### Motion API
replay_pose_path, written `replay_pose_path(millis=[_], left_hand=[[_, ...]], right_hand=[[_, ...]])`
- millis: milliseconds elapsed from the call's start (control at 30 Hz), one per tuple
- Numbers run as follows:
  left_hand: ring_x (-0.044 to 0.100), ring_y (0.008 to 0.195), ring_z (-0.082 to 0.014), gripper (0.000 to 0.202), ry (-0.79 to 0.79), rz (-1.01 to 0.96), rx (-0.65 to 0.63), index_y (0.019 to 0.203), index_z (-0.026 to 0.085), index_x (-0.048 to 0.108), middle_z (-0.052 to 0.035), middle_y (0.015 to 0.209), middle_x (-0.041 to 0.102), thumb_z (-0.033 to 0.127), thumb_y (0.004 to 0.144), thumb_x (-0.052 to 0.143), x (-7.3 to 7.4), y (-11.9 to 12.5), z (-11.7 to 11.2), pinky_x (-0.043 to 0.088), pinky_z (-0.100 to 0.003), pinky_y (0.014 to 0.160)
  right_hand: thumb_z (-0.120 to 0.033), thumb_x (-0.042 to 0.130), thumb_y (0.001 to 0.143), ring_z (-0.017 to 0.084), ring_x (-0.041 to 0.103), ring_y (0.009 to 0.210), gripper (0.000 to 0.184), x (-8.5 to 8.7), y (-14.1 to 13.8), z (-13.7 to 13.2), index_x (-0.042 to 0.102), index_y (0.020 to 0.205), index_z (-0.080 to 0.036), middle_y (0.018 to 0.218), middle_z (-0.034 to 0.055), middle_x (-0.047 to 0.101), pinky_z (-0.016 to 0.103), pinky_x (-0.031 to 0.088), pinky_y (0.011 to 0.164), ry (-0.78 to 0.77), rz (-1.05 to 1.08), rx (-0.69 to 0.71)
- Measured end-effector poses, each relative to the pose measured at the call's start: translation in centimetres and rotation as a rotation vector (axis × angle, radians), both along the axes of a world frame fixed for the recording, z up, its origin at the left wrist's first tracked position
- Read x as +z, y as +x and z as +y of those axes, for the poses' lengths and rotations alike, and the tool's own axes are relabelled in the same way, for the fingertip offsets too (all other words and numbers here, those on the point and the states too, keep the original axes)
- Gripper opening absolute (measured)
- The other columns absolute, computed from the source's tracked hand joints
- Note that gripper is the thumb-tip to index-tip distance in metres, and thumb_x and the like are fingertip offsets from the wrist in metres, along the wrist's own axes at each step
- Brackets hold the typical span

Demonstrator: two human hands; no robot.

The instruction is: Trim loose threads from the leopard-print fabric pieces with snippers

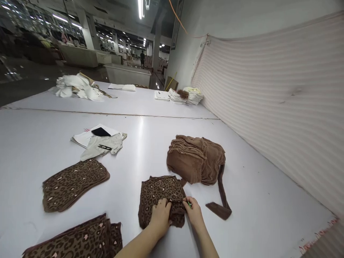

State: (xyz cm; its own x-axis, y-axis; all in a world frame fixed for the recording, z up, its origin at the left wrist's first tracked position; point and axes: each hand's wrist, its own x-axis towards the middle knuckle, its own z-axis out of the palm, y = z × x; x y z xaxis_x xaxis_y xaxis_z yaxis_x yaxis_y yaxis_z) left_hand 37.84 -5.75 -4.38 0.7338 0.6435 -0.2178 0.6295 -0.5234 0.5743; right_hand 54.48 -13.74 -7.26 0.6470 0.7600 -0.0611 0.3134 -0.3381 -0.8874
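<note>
A small stack of brown leopard-print fabric pieces (158,191) lies on the white table (150,143) near its front edge. My left hand (160,215) presses down on the stack's near part, fingers bent over the cloth. My right hand (192,212) sits at the stack's right edge and pinches a small green object (189,204), with its fingertips touching the fabric. Just behind the stack lies a bundle of plain brown fabric (196,159) with a loose strip (221,199) trailing toward me.
Two more leopard-print stacks lie at the left (72,182) and front left (77,242). Papers, a black phone (100,132), grey cloth and snips (104,147) sit mid-left. White stacks (185,96) lie far back. A striped fabric wall (268,107) borders the right.
</note>
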Motion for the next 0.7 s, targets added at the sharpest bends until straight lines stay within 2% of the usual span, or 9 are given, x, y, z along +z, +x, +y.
replay_pose_path(millis=[67, 167, 267, 333, 400, 533, 600, 700], left_hand=[[0.041, 0.12, -0.0351, 0.063, 0.041, 0.046, -0.001, 0.125, 0.022, 0.051, -0.0133, 0.128, 0.05, 0.011, 0.063, 0.057, -1.0, -1.2, -0.4, 0.036, -0.051, 0.092], [0.043, 0.119, -0.0268, 0.056, 0.078, 0.021, -0.03, 0.125, 0.027, 0.048, -0.0086, 0.128, 0.05, 0.008, 0.073, 0.045, -1.8, -3.7, -0.9, 0.037, -0.044, 0.092], [0.04, 0.123, -0.0226, 0.049, 0.079, -0.046, -0.069, 0.123, 0.027, 0.048, -0.0063, 0.131, 0.048, 0.01, 0.077, 0.042, -1.9, -6.0, -1.5, 0.033, -0.04, 0.099], [0.035, 0.127, -0.0233, 0.051, 0.125, -0.037, -0.053, 0.122, 0.024, 0.047, -0.0072, 0.133, 0.046, 0.007, 0.074, 0.043, -1.8, -7.0, -1.8, 0.029, -0.042, 0.103], [0.038, 0.124, -0.0247, 0.052, 0.164, 0.009, -0.019, 0.116, 0.022, 0.05, -0.0082, 0.129, 0.049, 0.002, 0.069, 0.041, -1.5, -7.8, -1.7, 0.029, -0.044, 0.101], [0.052, 0.096, -0.0211, 0.036, 0.152, 0.036, 0.068, 0.093, 0.019, 0.053, -0.0077, 0.1, 0.056, -0.001, 0.072, 0.032, 0.3, -8.9, -0.1, 0.041, -0.036, 0.084], [0.051, 0.085, -0.0195, 0.03, 0.181, -0.056, 0.117, 0.086, 0.02, 0.049, -0.0065, 0.091, 0.054, 0.0, 0.075, 0.028, 1.6, -9.2, 1.3, 0.043, -0.032, 0.077], [0.05, 0.081, -0.0186, 0.023, 0.22, -0.245, 0.159, 0.084, 0.022, 0.044, -0.0036, 0.085, 0.05, 0.004, 0.076, 0.031, 4.2, -9.2, 3.7, 0.043, -0.031, 0.075]], right_hand=[[-0.037, 0.056, 0.071, 0.025, 0.061, 0.086, 0.017, -0.2, 0.0, -0.4, 0.064, 0.074, -0.021, 0.082, 0.0058, 0.066, 0.035, 0.045, 0.083, -0.023, 0.016, 0.013], [-0.036, 0.058, 0.07, 0.024, 0.062, 0.089, 0.019, -0.7, -1.1, -1.5, 0.065, 0.081, -0.021, 0.088, 0.0056, 0.068, 0.033, 0.046, 0.084, -0.051, 0.066, 0.058], [-0.031, 0.061, 0.067, 0.024, 0.061, 0.095, 0.025, -1.0, -3.0, -2.9, 0.064, 0.09, -0.022, 0.095, 0.005, 0.068, 0.033, 0.044, 0.088, -0.072, 0.116, 0.066], [-0.026, 0.061, 0.063, 0.024, 0.061, 0.091, 0.023, -0.8, -4.1, -3.7, 0.064, 0.085, -0.022, 0.09, 0.0034, 0.067, 0.034, 0.044, 0.086, -0.066, 0.196, 0.03], [-0.025, 0.061, 0.06, 0.023, 0.061, 0.085, 0.018, -0.2, -4.7, -4.0, 0.062, 0.077, -0.022, 0.082, 0.0017, 0.066, 0.033, 0.046, 0.082, -0.035, 0.293, -0.014], [-0.031, 0.06, 0.064, 0.021, 0.06, 0.076, 0.017, 1.5, -5.2, -3.5, 0.062, 0.078, -0.022, 0.078, 0.0005, 0.065, 0.031, 0.048, 0.072, 0.029, 0.38, -0.05], [-0.032, 0.061, 0.064, 0.02, 0.06, 0.073, 0.018, 2.6, -5.3, -3.0, 0.062, 0.078, -0.021, 0.077, 0.0004, 0.066, 0.031, 0.048, 0.069, 0.056, 0.396, -0.058], [-0.035, 0.065, 0.063, 0.019, 0.059, 0.068, 0.023, 4.5, -5.0, -1.8, 0.063, 0.08, -0.02, 0.075, 0.0008, 0.066, 0.029, 0.048, 0.064, 0.102, 0.402, -0.072]])
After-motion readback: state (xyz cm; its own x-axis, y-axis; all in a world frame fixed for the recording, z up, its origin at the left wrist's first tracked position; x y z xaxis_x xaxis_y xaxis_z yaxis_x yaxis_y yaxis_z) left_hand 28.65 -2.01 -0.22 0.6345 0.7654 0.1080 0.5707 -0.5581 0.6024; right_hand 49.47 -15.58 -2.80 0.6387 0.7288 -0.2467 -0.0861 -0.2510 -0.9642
